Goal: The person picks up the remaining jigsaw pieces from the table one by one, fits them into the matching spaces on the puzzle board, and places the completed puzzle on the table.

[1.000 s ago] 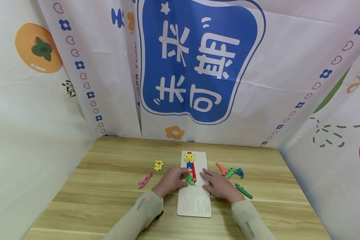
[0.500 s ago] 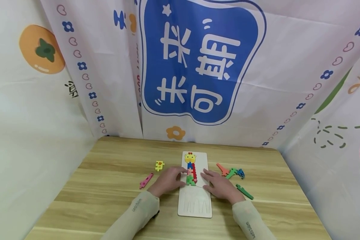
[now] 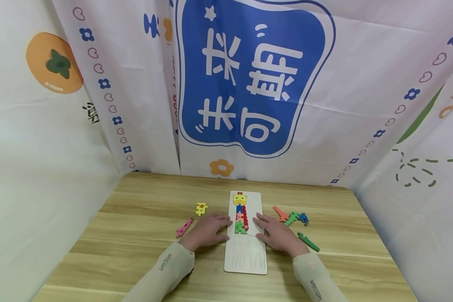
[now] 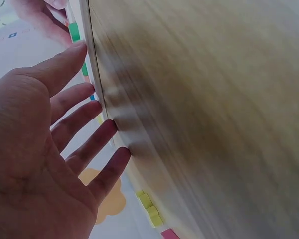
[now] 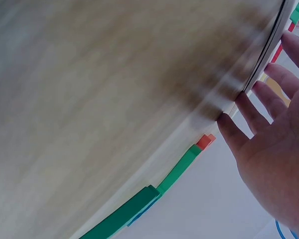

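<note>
A white puzzle board (image 3: 256, 201) lies lengthwise before me. Set in its upper part are a yellow giraffe-head piece (image 3: 239, 199), then blue (image 3: 239, 208), pink (image 3: 239, 217) and green (image 3: 240, 227) pieces beneath it, with a scalloped red piece (image 3: 245, 219) along their right side. Leg outlines show on the lower half. My left hand (image 3: 209, 230) has its fingertips at the board's left edge, and the left wrist view shows the fingers spread and holding nothing. On the opposite side, my right hand (image 3: 276, 233) rests with extended fingers over the board's right edge.
Left of the board lie a yellow piece (image 3: 201, 208) and a pink piece (image 3: 184, 227). To the right are orange (image 3: 281, 214), green (image 3: 292, 218) and blue (image 3: 303, 218) pieces close together, plus a dark green piece (image 3: 308, 242). A printed cloth (image 3: 196, 161) hangs behind the wooden table (image 3: 147, 197).
My left hand has drawn back leftward from the green and pink pieces to the board's left edge, its fingers straightening. My right hand has stayed nearly in place.
</note>
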Demonstrator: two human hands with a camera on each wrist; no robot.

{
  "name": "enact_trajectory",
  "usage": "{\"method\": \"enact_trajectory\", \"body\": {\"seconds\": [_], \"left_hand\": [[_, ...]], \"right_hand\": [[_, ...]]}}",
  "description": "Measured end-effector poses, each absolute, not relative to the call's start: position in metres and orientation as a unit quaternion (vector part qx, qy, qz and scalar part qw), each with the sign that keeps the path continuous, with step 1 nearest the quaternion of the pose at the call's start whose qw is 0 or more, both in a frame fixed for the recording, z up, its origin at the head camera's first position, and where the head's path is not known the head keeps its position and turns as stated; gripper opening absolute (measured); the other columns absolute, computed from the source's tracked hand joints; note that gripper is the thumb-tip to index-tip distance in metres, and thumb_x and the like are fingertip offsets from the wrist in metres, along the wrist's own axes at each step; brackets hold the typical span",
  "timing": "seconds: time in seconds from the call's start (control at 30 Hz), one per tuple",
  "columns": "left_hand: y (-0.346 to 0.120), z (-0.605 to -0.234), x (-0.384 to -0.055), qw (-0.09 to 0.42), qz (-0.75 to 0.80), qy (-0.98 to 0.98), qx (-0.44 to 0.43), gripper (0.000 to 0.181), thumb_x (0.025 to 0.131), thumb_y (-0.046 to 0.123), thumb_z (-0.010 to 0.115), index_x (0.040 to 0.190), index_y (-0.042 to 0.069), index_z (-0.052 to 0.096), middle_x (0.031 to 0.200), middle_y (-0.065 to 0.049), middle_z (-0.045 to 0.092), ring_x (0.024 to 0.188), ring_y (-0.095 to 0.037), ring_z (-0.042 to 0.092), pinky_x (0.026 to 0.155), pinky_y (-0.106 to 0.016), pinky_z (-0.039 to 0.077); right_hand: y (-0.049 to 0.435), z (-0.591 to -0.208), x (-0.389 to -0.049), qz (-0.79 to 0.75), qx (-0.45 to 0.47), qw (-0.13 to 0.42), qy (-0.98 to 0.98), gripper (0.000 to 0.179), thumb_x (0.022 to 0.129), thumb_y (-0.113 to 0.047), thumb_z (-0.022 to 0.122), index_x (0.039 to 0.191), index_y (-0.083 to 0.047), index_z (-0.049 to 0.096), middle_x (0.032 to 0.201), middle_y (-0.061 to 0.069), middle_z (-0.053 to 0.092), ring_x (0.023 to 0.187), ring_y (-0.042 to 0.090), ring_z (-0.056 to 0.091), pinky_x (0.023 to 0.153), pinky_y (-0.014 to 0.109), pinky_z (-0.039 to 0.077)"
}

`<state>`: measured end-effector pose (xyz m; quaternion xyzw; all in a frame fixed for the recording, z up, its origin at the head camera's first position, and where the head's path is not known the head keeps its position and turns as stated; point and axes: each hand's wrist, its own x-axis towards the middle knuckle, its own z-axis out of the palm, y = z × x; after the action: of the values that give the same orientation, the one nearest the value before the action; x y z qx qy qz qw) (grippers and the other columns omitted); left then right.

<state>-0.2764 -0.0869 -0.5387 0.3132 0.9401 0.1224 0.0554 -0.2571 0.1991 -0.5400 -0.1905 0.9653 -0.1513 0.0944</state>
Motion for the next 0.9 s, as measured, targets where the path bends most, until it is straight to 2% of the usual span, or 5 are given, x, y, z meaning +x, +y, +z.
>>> {"method": "enact_trajectory", "body": {"seconds": [0.47,0.77,0.9], "left_hand": [[-0.092,-0.54,-0.281,0.064,0.161,0.934,0.313,0.051,0.099,0.042,0.069,0.145,0.02,0.062,0.154,-0.002,0.056,0.143,-0.029,0.051,0.119,-0.052,0.039],[-0.128,-0.544,-0.31,-0.005,0.177,0.944,0.277,0.051,0.099,0.03,0.07,0.147,0.014,0.059,0.162,-0.011,0.045,0.149,-0.04,0.039,0.119,-0.064,0.032],[-0.145,-0.545,-0.318,0.002,0.165,0.955,0.246,0.052,0.099,0.028,0.071,0.147,0.011,0.059,0.159,-0.015,0.048,0.146,-0.042,0.044,0.117,-0.062,0.036]], "right_hand": [[0.199,-0.54,-0.257,-0.151,-0.192,0.093,0.965,0.057,0.104,-0.04,0.062,0.156,-0.022,0.048,0.167,0.001,0.039,0.153,0.032,0.038,0.12,0.055,0.038],[0.201,-0.542,-0.258,-0.152,-0.199,0.095,0.963,0.058,0.104,-0.041,0.062,0.157,-0.023,0.047,0.168,0.001,0.037,0.153,0.032,0.038,0.119,0.056,0.038],[0.201,-0.543,-0.259,-0.154,-0.197,0.094,0.964,0.058,0.104,-0.041,0.062,0.157,-0.023,0.047,0.168,0.002,0.037,0.153,0.032,0.038,0.119,0.056,0.038]]}}
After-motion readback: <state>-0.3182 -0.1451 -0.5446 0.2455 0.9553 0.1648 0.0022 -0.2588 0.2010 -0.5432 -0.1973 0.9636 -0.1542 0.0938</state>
